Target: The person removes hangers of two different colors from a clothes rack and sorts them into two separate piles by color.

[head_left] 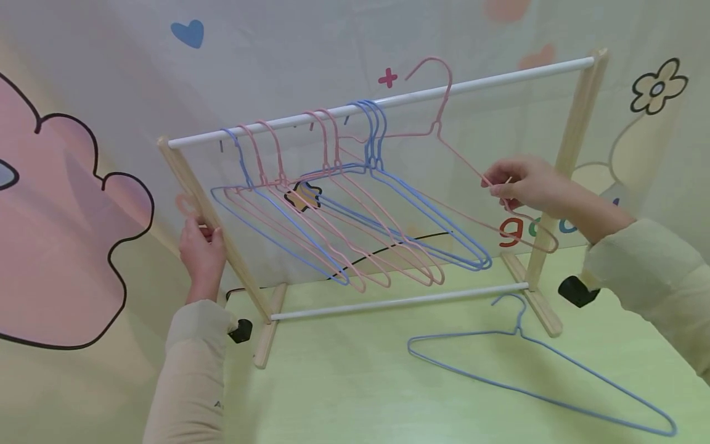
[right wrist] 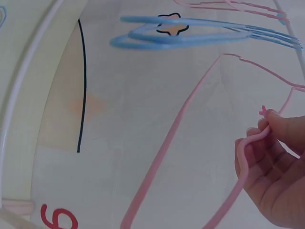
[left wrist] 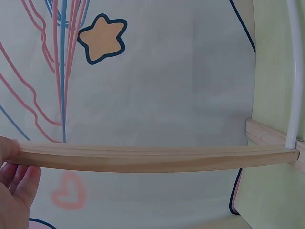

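Observation:
In the head view a pink hanger is pinched by my right hand along its right shoulder, its hook rising above the white top rail. The right wrist view shows my thumb and fingers around the pink wire. My left hand grips the left wooden post of the rack, and the left wrist view has its fingertips against the wood. Left of the pink hanger, several blue hangers and pink hangers hang from the rail.
A loose blue hanger lies on the pale green table at the front right. The rack's lower white bar joins two wooden feet. Behind it hangs a patterned backdrop. The right post stands close behind my right hand.

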`<action>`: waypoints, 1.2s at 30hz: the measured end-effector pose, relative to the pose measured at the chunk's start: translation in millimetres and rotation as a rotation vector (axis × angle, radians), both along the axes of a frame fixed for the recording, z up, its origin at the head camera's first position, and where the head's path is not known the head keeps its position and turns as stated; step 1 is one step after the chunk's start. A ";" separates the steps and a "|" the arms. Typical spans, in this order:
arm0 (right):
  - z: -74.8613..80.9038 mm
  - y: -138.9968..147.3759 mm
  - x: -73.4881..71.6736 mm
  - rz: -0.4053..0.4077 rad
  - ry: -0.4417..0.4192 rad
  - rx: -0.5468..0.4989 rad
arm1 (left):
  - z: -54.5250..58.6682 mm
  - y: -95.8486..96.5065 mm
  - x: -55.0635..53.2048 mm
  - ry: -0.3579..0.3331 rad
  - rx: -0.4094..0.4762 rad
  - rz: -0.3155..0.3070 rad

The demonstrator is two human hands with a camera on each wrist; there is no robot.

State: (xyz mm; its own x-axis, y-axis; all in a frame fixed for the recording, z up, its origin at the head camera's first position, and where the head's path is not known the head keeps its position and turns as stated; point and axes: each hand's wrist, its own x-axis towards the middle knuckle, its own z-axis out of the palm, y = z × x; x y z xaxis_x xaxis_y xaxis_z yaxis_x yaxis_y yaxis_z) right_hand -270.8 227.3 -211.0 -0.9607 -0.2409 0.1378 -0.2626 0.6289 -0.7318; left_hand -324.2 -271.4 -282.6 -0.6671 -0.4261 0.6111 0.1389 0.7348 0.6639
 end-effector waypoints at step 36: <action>-57.3 74.6 38.4 -0.035 0.044 0.211 | -0.3 0.0 0.9 -0.023 0.004 -0.007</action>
State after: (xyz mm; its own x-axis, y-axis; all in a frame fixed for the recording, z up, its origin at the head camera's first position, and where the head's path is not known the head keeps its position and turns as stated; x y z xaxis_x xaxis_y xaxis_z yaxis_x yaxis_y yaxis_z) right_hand -232.4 301.9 -268.2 -0.9631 -0.2358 0.1300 -0.2671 0.7762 -0.5711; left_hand -323.3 -271.5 -282.9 -0.6837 -0.4237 0.5941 0.1287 0.7314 0.6697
